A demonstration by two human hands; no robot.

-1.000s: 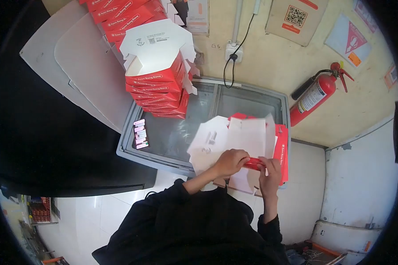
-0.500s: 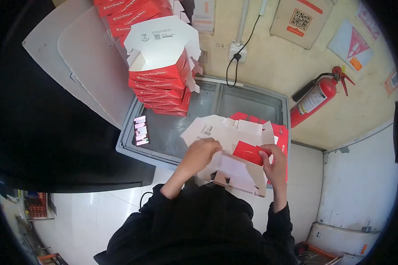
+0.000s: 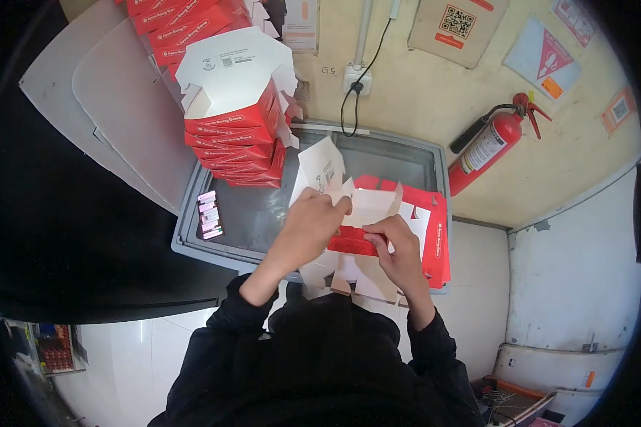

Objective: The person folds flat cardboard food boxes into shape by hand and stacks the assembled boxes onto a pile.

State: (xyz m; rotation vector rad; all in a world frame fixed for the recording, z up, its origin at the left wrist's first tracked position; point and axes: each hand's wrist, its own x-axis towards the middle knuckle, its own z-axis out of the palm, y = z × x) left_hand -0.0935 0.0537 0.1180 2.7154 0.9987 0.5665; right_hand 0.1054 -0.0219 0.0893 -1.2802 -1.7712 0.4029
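Note:
A partly folded cardboard box (image 3: 367, 206), white inside with a red panel, lies between my hands over the near right part of the glass-topped freezer. My left hand (image 3: 313, 224) is closed on its left side, near a raised white lid flap with print. The fingers of my right hand (image 3: 394, 245) pinch the right end of the red panel (image 3: 350, 242). White flaps hang over the freezer's near edge. Flat red sheets (image 3: 438, 245) lie under and to the right of the box.
A tall stack of folded red boxes (image 3: 235, 139) stands on the freezer (image 3: 228, 260) at the left, with more red boxes behind. A lit phone (image 3: 209, 215) lies in front of the stack. A fire extinguisher (image 3: 488, 146) is at the right by the wall.
The box has turned and shifted left, and its printed lid flap now stands raised. My left hand has gone from above the near flap to the box's left side. The view has shifted slightly.

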